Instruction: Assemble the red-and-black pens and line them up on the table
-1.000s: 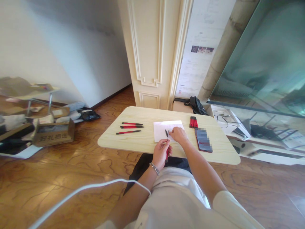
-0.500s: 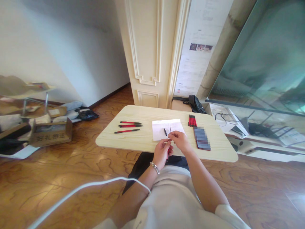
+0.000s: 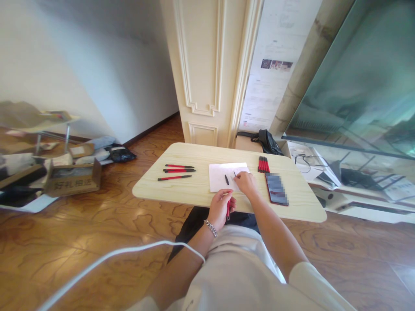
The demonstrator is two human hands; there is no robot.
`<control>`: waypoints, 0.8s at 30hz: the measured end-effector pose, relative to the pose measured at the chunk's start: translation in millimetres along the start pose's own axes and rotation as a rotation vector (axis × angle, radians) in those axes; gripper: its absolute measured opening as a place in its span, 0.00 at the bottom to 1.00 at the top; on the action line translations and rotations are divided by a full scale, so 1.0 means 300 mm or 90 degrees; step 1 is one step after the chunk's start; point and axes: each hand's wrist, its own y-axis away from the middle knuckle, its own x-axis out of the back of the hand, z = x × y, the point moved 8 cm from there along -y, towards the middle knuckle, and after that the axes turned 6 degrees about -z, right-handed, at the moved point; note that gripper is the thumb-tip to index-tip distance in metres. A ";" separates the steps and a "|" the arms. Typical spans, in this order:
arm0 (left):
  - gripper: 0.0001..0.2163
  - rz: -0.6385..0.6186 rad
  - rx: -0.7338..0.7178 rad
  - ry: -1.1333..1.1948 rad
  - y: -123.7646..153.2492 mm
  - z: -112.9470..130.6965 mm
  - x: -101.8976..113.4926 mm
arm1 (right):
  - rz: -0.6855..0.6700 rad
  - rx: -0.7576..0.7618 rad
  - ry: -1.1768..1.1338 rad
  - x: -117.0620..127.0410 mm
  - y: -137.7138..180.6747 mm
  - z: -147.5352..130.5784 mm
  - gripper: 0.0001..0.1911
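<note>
evidently the left hand (image 3: 219,206) is curled around one red pen barrel (image 3: 228,208) at the near edge of the table (image 3: 292,196); the barrel's long axis runs nearly straight away from the body, one end pointing back toward the lap. the right hand (image 3: 245,182) pinches one thin dark piece (image 3: 235,174) over one sheet of white paper (image 3: 217,170), with only a short slanting end showing past the fingertips. one small black piece (image 3: 227,179) lies on the sheet, its long axis mostly fore and aft, with a slight tilt. to the left, at least three red-and-black pens (image 3: 177,177) lie lengthwise from left to right, two nearly touching. to the right, about five more pens (image 3: 263,164) sit side by side, pointing away, just beyond one phone (image 3: 276,188).
</note>
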 end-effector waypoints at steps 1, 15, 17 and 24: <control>0.16 0.000 0.001 0.008 0.000 0.003 0.001 | 0.005 -0.001 -0.007 0.003 0.004 -0.001 0.13; 0.26 0.042 0.019 -0.022 0.034 0.056 -0.039 | -0.265 -0.007 -0.935 -0.119 0.306 -0.096 0.21; 0.27 0.039 0.020 -0.044 0.040 0.062 -0.040 | -0.305 0.010 -1.000 -0.114 0.320 -0.122 0.19; 0.30 0.038 -0.002 -0.097 0.044 0.076 -0.045 | -0.369 0.074 -1.016 -0.086 0.331 -0.152 0.14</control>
